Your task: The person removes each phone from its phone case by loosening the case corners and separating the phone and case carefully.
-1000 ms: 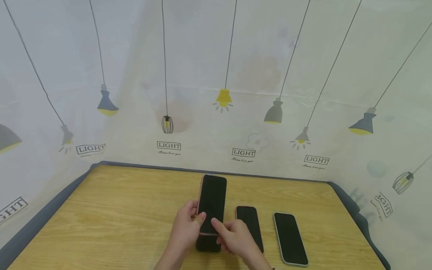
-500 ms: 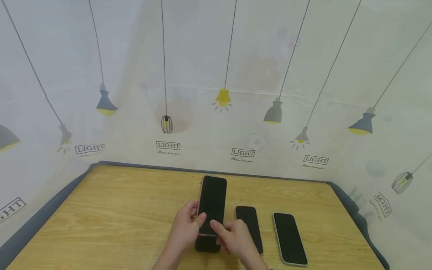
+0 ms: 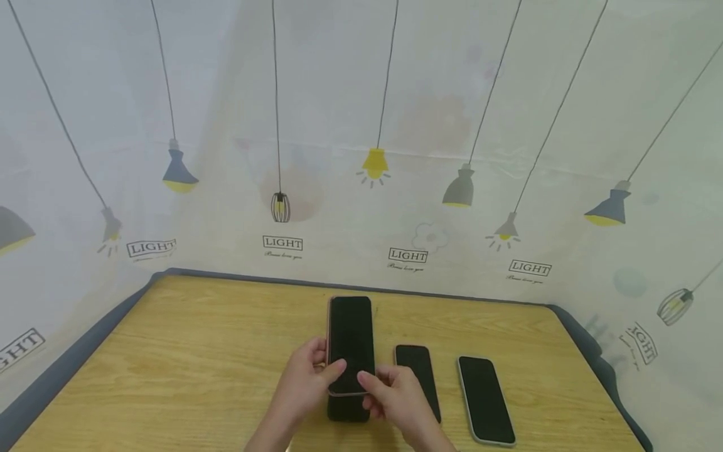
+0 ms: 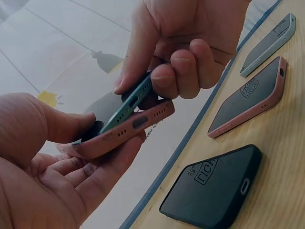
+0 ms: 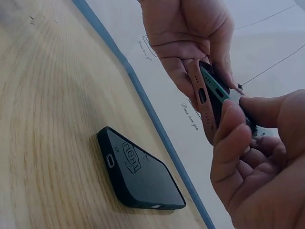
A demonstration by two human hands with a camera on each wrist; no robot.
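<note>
A teal-edged smartphone (image 3: pixel 350 333) with a black screen sits tilted in a pink phone case (image 4: pixel 125 131), its bottom end raised out of the rim. My left hand (image 3: pixel 305 378) holds case and phone from the left, fingers beneath the case and thumb on the screen. At the lower right corner, my right hand (image 3: pixel 398 397) pinches the phone, thumb on the screen and curled fingers at its edge. In the right wrist view, a gap separates the teal edge (image 5: pixel 220 91) from the pink rim. The top end of the case is hidden in both wrist views.
Below the hands, a dark-cased phone (image 3: pixel 348 409) lies on the wooden table (image 3: pixel 198 358). To its right lie a pink-cased phone (image 3: pixel 417 370) and a light-cased phone (image 3: pixel 486 398). A printed curtain (image 3: pixel 339 125) rises behind the table's far edge.
The top of the held phone and case has swung slightly left, so they stand straighter. Both hands keep their grip. The phones on the table have not moved.
</note>
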